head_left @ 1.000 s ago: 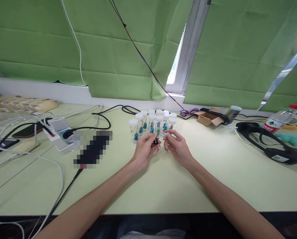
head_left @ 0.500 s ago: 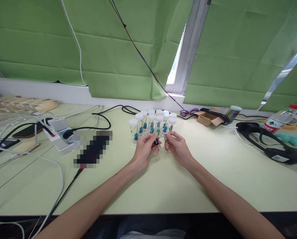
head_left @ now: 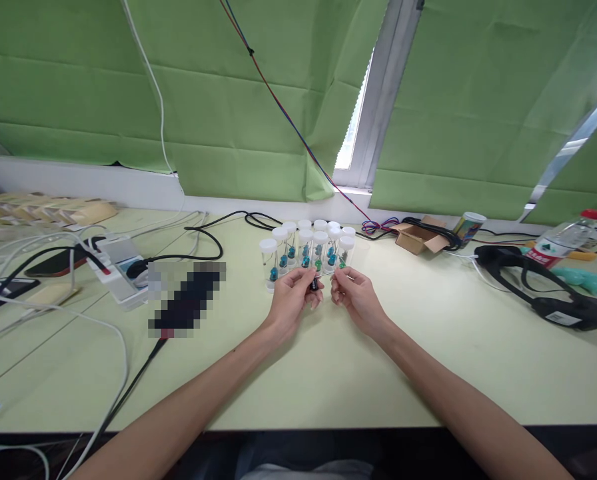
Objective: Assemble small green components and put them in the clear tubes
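Observation:
Between the thumb and fingers of my left hand (head_left: 292,297) is a small black electronic component (head_left: 313,285) with pale marks, most likely a capacitor. A thin metal lead (head_left: 324,275) runs from it to my right hand (head_left: 353,291), whose thumb and forefinger pinch the far end. The fingers partly cover both the component and its lead. Just beyond my hands stands a cluster of clear tubes with white caps (head_left: 268,246), holding blue and green components (head_left: 274,273) with wire legs.
To the left lie a power strip (head_left: 121,267), tangled cables and a blurred-out dark object (head_left: 188,300). At the right are black goggles-like headgear (head_left: 558,310), a water bottle (head_left: 561,243), an opened cardboard box (head_left: 416,239) and a printed canister (head_left: 468,229).
My right fingertips have shifted very slightly, and the lead between my hands shows a little more plainly. My left hand keeps its hold on the black component.

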A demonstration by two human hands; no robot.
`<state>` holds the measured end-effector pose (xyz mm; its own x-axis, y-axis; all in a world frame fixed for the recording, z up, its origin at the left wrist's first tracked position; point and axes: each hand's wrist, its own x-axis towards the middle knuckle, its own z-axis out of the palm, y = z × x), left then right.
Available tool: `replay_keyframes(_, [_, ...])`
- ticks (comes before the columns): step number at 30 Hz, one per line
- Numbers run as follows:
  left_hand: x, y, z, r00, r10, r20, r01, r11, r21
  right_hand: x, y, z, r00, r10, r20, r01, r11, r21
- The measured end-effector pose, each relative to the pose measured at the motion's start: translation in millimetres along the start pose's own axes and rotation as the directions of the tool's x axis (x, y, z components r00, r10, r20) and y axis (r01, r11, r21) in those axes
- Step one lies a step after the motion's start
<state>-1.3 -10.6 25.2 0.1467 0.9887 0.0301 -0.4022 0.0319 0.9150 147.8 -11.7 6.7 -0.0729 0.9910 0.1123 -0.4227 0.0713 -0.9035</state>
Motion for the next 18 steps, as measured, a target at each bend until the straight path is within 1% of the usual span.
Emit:
replay_keyframes(5, [0.0, -0.7, -0.4, 1.0, 0.01, -0.011, -0.01, 1.0, 0.025, 0.4, 0.5, -0.3, 1.0, 0.012, -0.005, -0.012, 1.0, -0.007])
replay_keyframes(9, [0.1, -0.7, -0.5, 1.0, 0.022, -0.02, -0.02, 0.997, 0.078, 0.4, 0.0, 0.4, 1.0, 0.027, -0.009, -0.027, 1.0, -0.004])
replay_keyframes(13, [-0.1, -0.4, -0.5, 0.999, 0.031, -0.013, -0.029, 0.991, 0.132, 0.6, 0.1, 1.2, 0.998, 0.046, -0.037, -0.046, 0.999, -0.005])
replay_keyframes(18, [-0.6, -0.3, 0.2, 0.999, 0.033, -0.012, -0.031, 0.987, 0.157, 1.1, -0.1, 2.5, 0.996, 0.065, -0.067, -0.066, 0.998, -0.016])
